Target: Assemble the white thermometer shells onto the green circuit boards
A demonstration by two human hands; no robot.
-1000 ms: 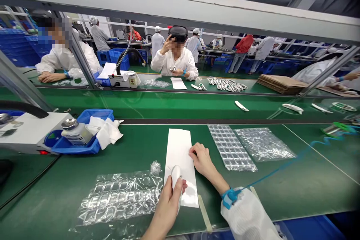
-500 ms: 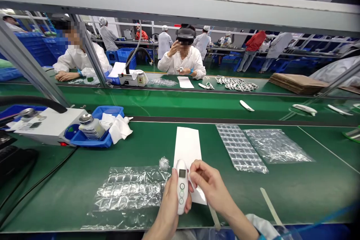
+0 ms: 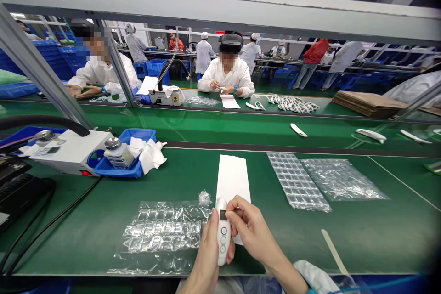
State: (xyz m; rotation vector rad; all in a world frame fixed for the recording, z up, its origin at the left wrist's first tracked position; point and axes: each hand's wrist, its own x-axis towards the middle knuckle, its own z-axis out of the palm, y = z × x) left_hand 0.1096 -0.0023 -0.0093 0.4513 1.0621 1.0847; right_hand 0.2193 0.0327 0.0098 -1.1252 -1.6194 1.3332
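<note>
My left hand (image 3: 204, 251) is wrapped round a white handheld device (image 3: 223, 244), shaped like a thermometer, with a small dark screen and three round buttons. It stands nearly upright in the view, its screen end away from me. My right hand (image 3: 251, 224) pinches at the right edge of the screen, thumb and forefinger together; whatever is between them is too small to make out. Under the hands and beyond lies a white sheet of paper (image 3: 233, 175). Clear plastic film with square pockets (image 3: 165, 229) is left of my hands, with a crumpled clear ball (image 3: 204, 198) at its corner.
A pocketed plastic sheet (image 3: 298, 181) and a clear bag (image 3: 341, 178) lie to the right. At left are a blue tray (image 3: 119, 172) with a bottle (image 3: 118, 151) and wipes, and a white box (image 3: 70, 151). White shells (image 3: 371, 135) rest on the green conveyor. Co-workers sit opposite.
My right hand has moved left, its fingertips now at the device's screen instead of beside it. A white shell on the conveyor has shifted slightly left. The co-worker opposite has lowered a hand.
</note>
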